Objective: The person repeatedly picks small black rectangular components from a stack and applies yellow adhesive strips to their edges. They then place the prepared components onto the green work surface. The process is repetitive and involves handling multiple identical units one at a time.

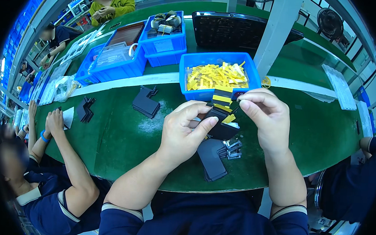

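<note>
While a black piece (224, 129) is held up over the worktop (257, 172) in front of the person, it is gripped between the thumb and fingers of the left hand (182, 132). It is held tilted, and yellow-and-black banding (223, 99) is seen at its far end, just in front of a blue bin (254, 74). The right hand (269, 115) is raised just beside the piece; its thumb and forefinger are brought close together near the banding, but whether anything is pinched between them cannot be told.

The bin is heaped with yellow strips (215, 76), among which a few whitish ones are mixed. Below the held piece, a stack of dark L-shaped pieces (213, 159) is laid on the worktop, with silvery and dark fittings (234, 149) clustered at its right side. A second L-shaped stack (146, 103) is placed farther off, left of the bin, and a third, smaller stack (84, 110) is set farther left. Near that one, a co-worker's hands (55, 122) are held together beside a white sheet (68, 117).
</note>
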`<state>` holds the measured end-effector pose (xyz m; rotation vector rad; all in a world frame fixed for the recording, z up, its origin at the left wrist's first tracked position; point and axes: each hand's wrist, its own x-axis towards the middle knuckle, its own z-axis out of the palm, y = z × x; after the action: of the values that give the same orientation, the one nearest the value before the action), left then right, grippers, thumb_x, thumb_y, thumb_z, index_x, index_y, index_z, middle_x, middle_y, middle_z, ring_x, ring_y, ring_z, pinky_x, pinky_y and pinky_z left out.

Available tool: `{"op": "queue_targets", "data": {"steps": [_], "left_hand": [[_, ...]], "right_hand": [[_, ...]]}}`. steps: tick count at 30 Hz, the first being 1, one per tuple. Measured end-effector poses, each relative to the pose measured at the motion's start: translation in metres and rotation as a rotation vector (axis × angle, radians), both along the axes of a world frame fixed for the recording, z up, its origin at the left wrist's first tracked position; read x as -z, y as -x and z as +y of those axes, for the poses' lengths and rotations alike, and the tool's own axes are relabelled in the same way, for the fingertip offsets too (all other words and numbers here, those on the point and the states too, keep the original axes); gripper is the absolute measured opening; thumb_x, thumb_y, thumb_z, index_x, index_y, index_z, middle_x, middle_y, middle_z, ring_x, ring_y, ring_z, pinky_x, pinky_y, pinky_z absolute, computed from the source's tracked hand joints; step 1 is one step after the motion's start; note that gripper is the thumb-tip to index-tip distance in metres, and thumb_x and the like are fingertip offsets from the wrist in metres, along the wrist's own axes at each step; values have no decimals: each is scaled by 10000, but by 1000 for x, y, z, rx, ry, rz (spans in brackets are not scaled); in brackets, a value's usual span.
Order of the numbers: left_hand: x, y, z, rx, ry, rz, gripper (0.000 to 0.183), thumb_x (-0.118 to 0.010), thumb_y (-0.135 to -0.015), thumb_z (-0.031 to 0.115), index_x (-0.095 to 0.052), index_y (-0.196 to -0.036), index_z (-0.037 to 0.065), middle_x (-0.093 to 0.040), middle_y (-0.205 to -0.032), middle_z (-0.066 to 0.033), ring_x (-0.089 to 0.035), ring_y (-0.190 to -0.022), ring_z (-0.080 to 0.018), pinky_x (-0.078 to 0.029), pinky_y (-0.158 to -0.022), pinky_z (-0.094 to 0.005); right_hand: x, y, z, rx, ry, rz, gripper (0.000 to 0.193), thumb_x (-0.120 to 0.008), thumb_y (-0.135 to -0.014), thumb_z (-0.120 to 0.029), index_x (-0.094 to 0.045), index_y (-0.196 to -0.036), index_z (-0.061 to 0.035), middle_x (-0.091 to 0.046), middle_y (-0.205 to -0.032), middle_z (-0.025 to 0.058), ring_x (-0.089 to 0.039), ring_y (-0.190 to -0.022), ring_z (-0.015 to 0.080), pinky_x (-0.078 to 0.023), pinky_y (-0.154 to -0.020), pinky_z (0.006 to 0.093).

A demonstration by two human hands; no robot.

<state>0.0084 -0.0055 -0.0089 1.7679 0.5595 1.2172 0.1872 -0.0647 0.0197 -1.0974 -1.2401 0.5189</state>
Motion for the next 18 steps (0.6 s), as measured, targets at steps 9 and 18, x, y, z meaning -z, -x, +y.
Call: {"op": "queue_targets", "data": {"steps": [9,18], "left_hand": [[3,1,2,41,106,-62,209,-669,-796,38,-601,-968,-59,-581,-959,-118,-617,-808,-142,-557,-633,-243],[1,1,0,56,148,-20,187,-654,-808,29,-600,-964,-60,-574,-951,-93,-593,-819,-121,-519,-669,-234]], "right_hand": [[0,8,-1,187,-121,-349,142,-695,-734,-33,-707,-875,-27,-649,-800,92,-622,-751,170,-478,-669,268],[0,11,-2,154,-62,-330,88,-636,-767,-27,-671,-841,7,-636,-785,103,-612,-724,185,-472,-641,276]]}}
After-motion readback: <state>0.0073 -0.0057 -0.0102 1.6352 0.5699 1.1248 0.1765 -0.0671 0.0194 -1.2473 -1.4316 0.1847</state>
